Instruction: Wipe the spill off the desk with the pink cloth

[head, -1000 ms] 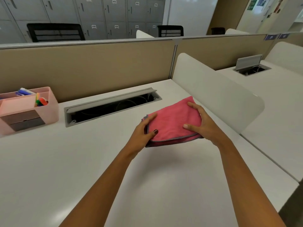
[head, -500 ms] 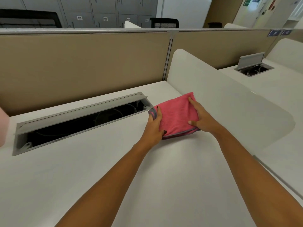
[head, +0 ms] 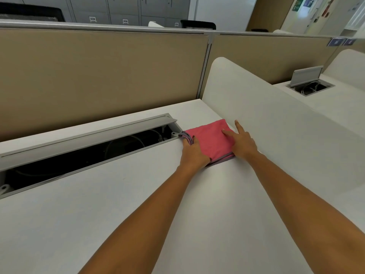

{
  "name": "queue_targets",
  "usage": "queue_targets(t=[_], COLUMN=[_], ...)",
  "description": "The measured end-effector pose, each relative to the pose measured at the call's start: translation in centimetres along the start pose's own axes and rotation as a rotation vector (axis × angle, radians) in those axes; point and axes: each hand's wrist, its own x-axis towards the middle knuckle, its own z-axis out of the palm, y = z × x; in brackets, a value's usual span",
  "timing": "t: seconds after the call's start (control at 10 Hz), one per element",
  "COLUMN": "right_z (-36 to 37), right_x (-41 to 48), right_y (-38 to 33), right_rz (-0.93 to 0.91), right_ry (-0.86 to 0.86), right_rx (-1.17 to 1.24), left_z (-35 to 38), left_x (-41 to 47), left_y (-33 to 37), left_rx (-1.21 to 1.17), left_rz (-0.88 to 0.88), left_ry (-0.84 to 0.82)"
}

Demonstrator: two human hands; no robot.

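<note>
Open-plan office. White desk (head: 98, 224) w/ open cable tray (head: 83, 153) cut into top, tan fabric partition (head: 98, 76) behind, white side divider (head: 266, 119) to next workstation w/ own cable hatch (head: 310, 84). Numbered grey lockers (head: 126, 10) and black mesh chair backs (head: 198, 24) beyond.

Open cable tray (head: 83, 153) with cables, tan partition (head: 98, 76), white side divider (head: 276, 119), grey lockers (head: 126, 8) behind.

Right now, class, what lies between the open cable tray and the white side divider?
In the head view, the folded pink cloth fills that stretch, flat on the desk, with the left hand and right hand on it.
</note>
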Motion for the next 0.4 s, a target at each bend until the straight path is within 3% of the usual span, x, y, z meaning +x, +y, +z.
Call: queue_targets(t=[0.1,0.3,0.4], right_z=[0.5,2.1,3.5], right_x=[-0.5,-5.1,-9.1], right_y=[-0.6,-2.8,-4.9], right_rz=[0.051,0.182,0.038], right_ry=[0.044,0.315,0.451], right_rx=[-0.056,0.206,0.171], left_z=[0.3,-0.9,-1.8], left_x=[-0.8,-4.8,-8.5], left_y=[-0.1,-1.8,-3.8], left_rx=[-0.05,-0.209,-0.189], left_rz=[0.006,0.102,0.159], left_ry=[0.086,0.37,0.455])
